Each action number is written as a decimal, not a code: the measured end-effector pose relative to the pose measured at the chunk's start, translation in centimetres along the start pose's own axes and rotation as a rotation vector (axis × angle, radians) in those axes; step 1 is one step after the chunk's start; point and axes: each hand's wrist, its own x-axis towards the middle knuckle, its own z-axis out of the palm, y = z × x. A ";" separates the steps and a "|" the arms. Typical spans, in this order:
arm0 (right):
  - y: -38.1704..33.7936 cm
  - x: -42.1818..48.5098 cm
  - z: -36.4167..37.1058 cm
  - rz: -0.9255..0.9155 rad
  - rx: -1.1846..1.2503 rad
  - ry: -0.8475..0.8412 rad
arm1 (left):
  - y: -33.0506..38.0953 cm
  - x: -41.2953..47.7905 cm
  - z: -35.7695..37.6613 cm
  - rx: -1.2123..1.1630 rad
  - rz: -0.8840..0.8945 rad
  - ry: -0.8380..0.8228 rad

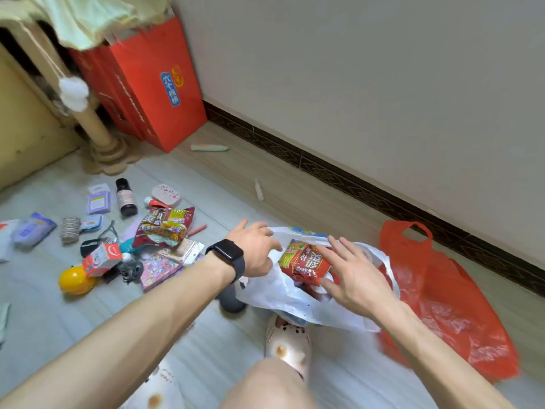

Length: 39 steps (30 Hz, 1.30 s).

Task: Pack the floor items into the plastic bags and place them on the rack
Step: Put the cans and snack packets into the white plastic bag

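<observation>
Pressing a red snack packet (303,262) down into the white plastic bag (283,293): this is the step I am judging to be in hand.

- Right hand (354,273): lying flat on the packet with fingers straight and spread, thumb at its lower edge, clasping nothing.
- Left hand (256,246): seemingly pinching the bag's near rim to hold the mouth wide. The film is hiding the fingertips, so I am hedging here.
- Packet: sitting half inside the bag's mouth. Glossy, crinkled foil in a flat pillow shape, and probably slippery.
- White bag: slumping on the floor. Thin, limp, translucent film.
- Method: I am aiming to lift the rim taut and slide the packet in flat along one wall, pushing with the palm and not the fingertips so the film is not tearing.
- Red plastic bag (448,299): lying flat just beside the white one, handle loop showing.
- Waiting on the floor to the left, well apart: a second snack packet (163,227), soft foil; a dark bottle (126,197), rigid and cylindrical; a yellow round object (75,280), smooth and hard-looking; a small carton (101,258), boxy card.
</observation>
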 end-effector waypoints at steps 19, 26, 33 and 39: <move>-24.6 9.3 -0.2 -0.581 0.031 0.025 | -20.6 -25.9 10.7 -0.336 -0.811 0.173; -26.8 17.8 8.0 -0.548 -0.274 -0.282 | -23.2 -21.9 21.6 -0.511 -0.905 -0.043; -29.3 27.3 13.8 -0.496 -0.307 -0.281 | -28.2 -16.8 26.0 -0.513 -1.070 0.118; -32.8 33.6 17.3 -0.347 -0.167 -0.250 | -36.4 -15.1 27.4 -0.654 -1.214 0.144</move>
